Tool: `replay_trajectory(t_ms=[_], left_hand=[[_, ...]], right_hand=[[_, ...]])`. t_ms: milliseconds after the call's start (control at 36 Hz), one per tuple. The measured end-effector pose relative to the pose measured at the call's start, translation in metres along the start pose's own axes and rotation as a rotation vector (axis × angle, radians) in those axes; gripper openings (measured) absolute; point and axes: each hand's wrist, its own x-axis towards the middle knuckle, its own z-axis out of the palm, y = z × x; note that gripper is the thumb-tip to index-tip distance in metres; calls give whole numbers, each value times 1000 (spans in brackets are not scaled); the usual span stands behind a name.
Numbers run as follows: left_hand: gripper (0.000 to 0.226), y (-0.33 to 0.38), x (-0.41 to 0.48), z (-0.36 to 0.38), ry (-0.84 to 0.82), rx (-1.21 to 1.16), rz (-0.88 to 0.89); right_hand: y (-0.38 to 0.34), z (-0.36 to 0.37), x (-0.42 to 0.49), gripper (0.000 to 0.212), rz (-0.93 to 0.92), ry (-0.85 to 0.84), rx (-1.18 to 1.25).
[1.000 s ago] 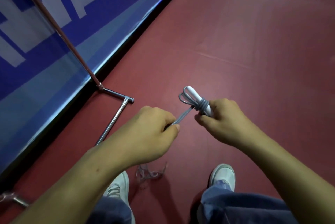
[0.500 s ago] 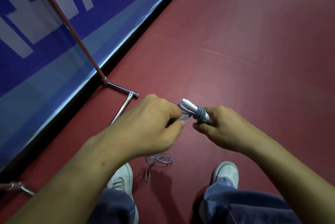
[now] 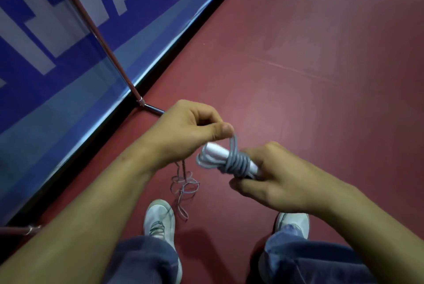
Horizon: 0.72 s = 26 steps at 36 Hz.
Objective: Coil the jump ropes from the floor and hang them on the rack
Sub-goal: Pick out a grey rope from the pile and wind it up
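Where few wraps showed before, more rope (image 3: 237,162) binds the handles (image 3: 214,151), left fingers (image 3: 219,129) pinching it, right fingers (image 3: 252,186) clasping handles.

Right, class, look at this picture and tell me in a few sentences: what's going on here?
A person standing on the red floor is coiling a grey jump rope around its white handles. The right hand grips the handles, with several turns wrapped round them. The left hand pinches the rope just above the bundle. A loose tail hangs down towards the floor. The metal rack stands on the left; the rope is not yet hung.
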Motion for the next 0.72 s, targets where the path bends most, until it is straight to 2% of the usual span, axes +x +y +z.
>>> replay_trajectory(t_ms=[139,222,306,417,556,611,722], left_hand=[[38,-10,2,12,-50,-82,-73],[59,-9,0,20,-82,12,-136],[51,-8,-1,29,-88,180,-185],[30,-5,-5,45,-108,493,-130],[13,-2,-14,65,-192,659,-91],[14,2,-16,70,-231,734,-66],[32,15,-22,80,-250,854,85]], right_hand=[[4,-13,-3,35,33,116,297],[11,-14,-1,30,130,208,365],[21,-13,3,28,276,314,366],[36,-14,6,33,399,329,172],[50,-10,7,29,476,289,7],[55,-9,8,27,496,296,-54],[66,-6,11,18,533,267,-183]])
